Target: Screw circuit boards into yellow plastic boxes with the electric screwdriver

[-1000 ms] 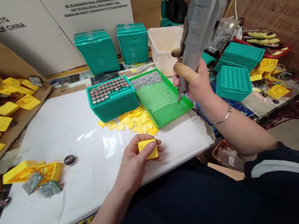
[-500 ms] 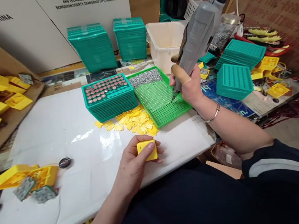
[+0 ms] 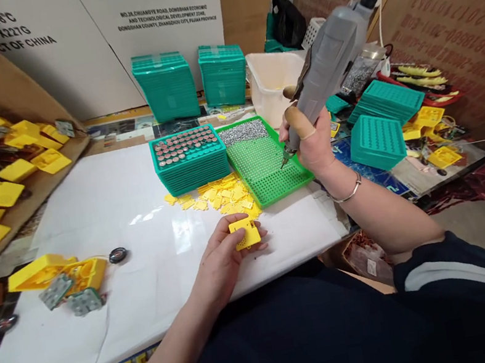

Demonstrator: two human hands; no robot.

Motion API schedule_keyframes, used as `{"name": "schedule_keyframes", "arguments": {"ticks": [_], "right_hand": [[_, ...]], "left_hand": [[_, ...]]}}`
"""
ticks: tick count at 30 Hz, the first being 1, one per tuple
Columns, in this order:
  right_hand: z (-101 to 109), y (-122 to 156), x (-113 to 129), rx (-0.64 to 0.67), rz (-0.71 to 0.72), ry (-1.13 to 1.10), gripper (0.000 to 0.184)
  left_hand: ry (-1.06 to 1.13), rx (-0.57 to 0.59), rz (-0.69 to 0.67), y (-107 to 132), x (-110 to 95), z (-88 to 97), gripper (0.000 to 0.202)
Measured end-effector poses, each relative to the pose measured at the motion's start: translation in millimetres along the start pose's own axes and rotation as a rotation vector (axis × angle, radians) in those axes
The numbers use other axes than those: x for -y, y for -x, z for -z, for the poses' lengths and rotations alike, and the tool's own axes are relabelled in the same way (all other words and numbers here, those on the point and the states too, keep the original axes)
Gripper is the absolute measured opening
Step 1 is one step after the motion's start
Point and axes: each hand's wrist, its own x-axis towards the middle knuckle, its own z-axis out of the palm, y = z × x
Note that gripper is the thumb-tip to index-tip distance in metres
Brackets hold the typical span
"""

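Your left hand (image 3: 219,261) grips the yellow plastic casing (image 3: 247,239) near the desk's (image 3: 136,244) front edge; white surface stretches leftward. Your right hand (image 3: 318,146) wraps the electric screwdriver (image 3: 327,57), long axis slanting, bit (image 3: 284,160) down-left toward the green tray (image 3: 283,185).

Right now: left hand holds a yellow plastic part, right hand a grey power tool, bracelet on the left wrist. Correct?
Wrong wrist: the head view shows the bracelet on the right. Left hand with yellow plastic part, right hand with grey power tool: correct.
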Motion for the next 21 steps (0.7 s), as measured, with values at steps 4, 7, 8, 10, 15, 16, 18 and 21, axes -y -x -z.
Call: {"name": "schedule_keyframes", "arguments": {"ticks": [4,7,8,10,15,16,18,21], "right_hand": [[-17,14,32,0.051,0.009,-0.149,0.035],[-34,35,58,0.136,-0.009,-0.322,0.035],[-40,42,64,0.169,-0.03,-0.357,0.037],[-49,56,73,0.23,-0.062,-0.395,0.042],[-58,71,69,0.295,-0.072,-0.4,0.042],[-58,71,66,0.292,-0.074,-0.413,0.041],[-58,71,63,0.288,-0.081,-0.439,0.04],[-57,71,60,0.271,-0.093,-0.42,0.042]], "left_hand": [[0.004,0.017,-0.012,0,1,-1.0,0.024],[0.007,0.029,-0.011,0,1,-0.9,0.025],[0.01,0.03,-0.01,0,1,-0.7,0.025],[0.016,0.03,-0.012,0,1,-0.4,0.024],[0.032,0.024,-0.007,1,-1,-0.6,0.025],[0.034,0.022,-0.005,1,-1,-0.8,0.025],[0.038,0.017,-0.004,1,-2,-1.2,0.024],[0.042,0.012,0.0,1,-2,-1.8,0.025]]}}
